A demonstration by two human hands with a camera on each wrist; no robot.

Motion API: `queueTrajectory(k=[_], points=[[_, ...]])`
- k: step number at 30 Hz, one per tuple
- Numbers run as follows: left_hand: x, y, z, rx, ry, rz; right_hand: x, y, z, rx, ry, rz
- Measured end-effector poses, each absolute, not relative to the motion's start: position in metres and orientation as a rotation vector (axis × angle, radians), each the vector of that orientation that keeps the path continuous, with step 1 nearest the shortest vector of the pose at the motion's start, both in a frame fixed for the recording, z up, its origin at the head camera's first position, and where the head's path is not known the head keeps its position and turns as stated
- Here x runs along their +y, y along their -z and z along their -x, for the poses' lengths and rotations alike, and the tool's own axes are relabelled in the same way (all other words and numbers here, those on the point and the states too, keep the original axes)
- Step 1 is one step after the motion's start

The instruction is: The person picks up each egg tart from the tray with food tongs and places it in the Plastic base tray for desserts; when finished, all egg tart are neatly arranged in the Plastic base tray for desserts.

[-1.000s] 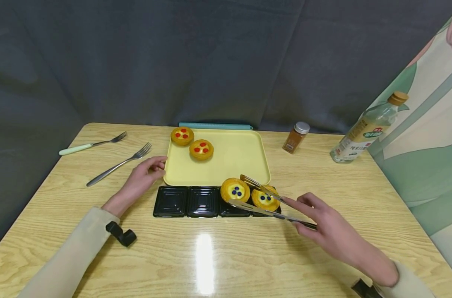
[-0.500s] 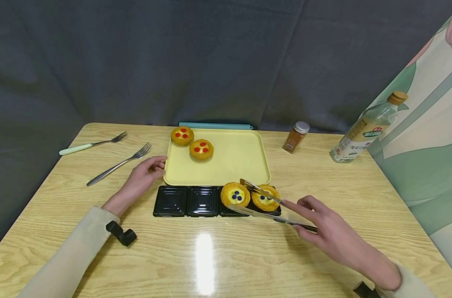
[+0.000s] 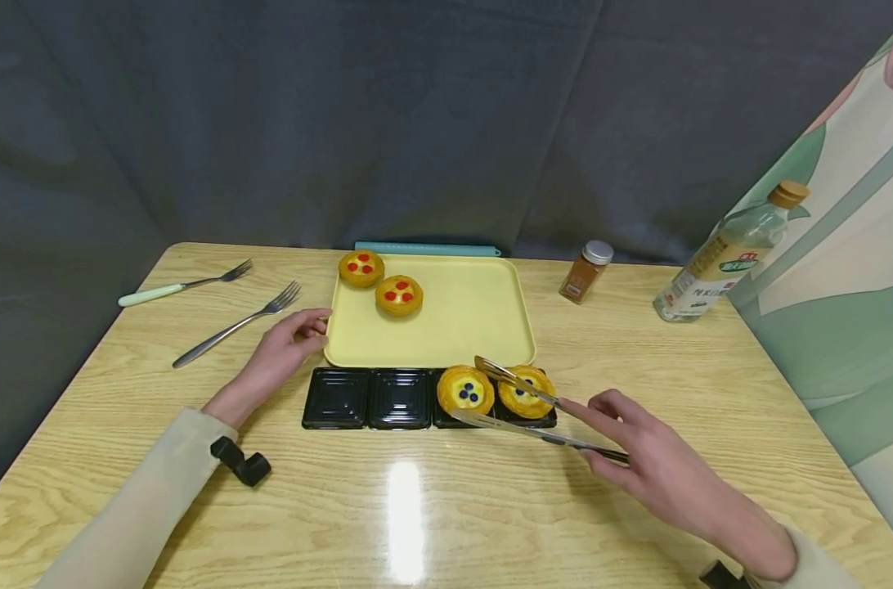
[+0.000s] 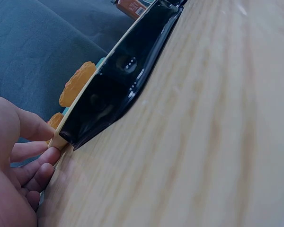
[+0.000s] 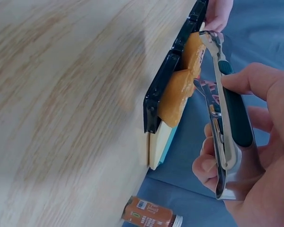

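My right hand (image 3: 652, 462) holds metal tongs (image 5: 236, 113) with dark grip inserts, thumb on one arm and fingers on the other. The tongs' arms stand apart over a blueberry-topped egg tart (image 3: 461, 393), which sits in the third compartment of the black box (image 3: 336, 398). A second blueberry tart (image 3: 516, 402) sits in the rightmost compartment, partly behind the tongs. My left hand (image 3: 280, 352) pinches the left rim of the yellow tray (image 3: 468, 315), fingers curled at its edge. Two red-topped tarts (image 3: 361, 268) lie at the tray's back left.
Two forks (image 3: 233, 327) lie left of the tray. A teal bar (image 3: 426, 249) lies behind it. A spice jar (image 3: 586, 274) and a tall glass bottle (image 3: 722, 262) stand at the right. Dark cloth (image 3: 343, 123) hangs behind the wooden table (image 3: 307, 507).
The left blueberry tart has come down into the third compartment, and the tongs' far tip has moved down slightly with it. My left hand and the tray have stayed put.
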State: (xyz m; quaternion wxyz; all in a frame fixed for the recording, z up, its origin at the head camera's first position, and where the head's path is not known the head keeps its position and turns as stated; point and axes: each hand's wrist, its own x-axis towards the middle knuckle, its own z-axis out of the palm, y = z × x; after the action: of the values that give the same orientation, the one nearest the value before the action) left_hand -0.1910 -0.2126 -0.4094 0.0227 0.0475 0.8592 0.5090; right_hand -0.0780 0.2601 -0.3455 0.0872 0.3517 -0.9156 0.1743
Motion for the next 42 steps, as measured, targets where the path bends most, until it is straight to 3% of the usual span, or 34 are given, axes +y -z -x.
queueTrajectory(k=[17, 42], points=[[-0.212, 0.408, 0.190, 2.673, -1.560, -0.126, 0.253, 0.325, 0.087, -2.662, -0.521, -1.047], [-0.211, 0.408, 0.190, 2.678, -1.559, -0.129, 0.223, 0.326, 0.147, -2.751, -0.620, -0.997]])
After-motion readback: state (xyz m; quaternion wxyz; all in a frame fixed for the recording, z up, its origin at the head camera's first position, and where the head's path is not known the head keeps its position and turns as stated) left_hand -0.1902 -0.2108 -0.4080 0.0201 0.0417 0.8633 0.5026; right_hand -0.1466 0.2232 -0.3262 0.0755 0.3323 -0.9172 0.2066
